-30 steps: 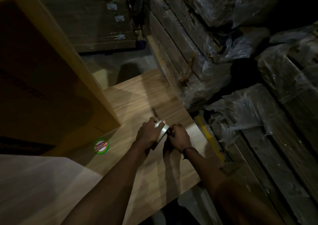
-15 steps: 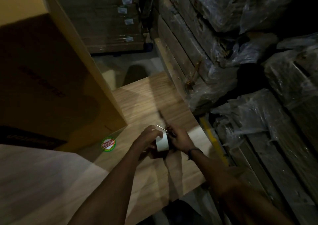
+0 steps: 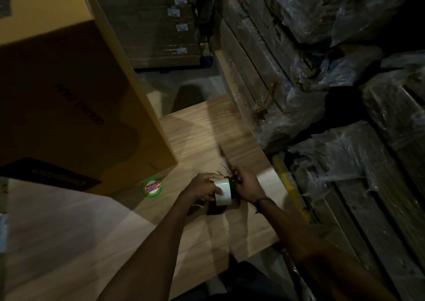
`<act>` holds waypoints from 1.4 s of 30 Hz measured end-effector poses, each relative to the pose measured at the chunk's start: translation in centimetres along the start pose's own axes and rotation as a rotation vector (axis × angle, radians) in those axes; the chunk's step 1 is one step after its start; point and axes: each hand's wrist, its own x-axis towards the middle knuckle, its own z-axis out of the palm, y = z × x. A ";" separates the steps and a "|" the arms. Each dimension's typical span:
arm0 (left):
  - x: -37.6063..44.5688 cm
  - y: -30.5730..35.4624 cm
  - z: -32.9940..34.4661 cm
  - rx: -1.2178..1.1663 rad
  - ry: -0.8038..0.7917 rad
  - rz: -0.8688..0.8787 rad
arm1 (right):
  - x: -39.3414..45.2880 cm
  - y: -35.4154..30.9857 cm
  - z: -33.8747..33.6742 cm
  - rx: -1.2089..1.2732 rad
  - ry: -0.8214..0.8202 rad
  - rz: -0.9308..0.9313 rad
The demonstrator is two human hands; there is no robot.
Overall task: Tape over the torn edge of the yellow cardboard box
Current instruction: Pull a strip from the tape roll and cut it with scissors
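Gripping a white tape roll (image 3: 223, 191) over the wooden desk (image 3: 207, 135), the left hand (image 3: 202, 185) curls round it, while the right hand (image 3: 247, 183) pinches small scissors (image 3: 226, 170) at its far side. Left of them stands the yellow cardboard box (image 3: 69, 93), a round Patelsa sticker (image 3: 152, 187) just beside its near corner; plastic-wrapped bundles (image 3: 322, 93) are piled on the right.

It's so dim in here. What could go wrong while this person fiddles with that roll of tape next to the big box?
1. The left hand grips the tape roll while the right hand works at its edge with a thin pointed tool; in this light a slip could nick a finger.
2. The loosened tape end may fold and stick to itself.
3. The yellow cardboard box sits off to the left, so the strip must be carried over.
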 end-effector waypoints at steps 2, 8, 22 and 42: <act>-0.3 -0.2 0.0 0.036 0.031 0.037 | -0.2 0.4 0.2 -0.051 -0.008 0.020; -1.0 -0.8 0.3 0.081 0.082 0.114 | -0.8 0.7 0.7 -0.118 -0.023 0.057; -2.9 -1.4 1.0 -0.022 0.182 0.157 | -1.2 -0.1 0.3 -0.225 -0.035 0.034; -1.5 0.7 2.0 0.084 0.346 -0.002 | -2.1 -1.2 -2.3 0.123 -0.273 0.050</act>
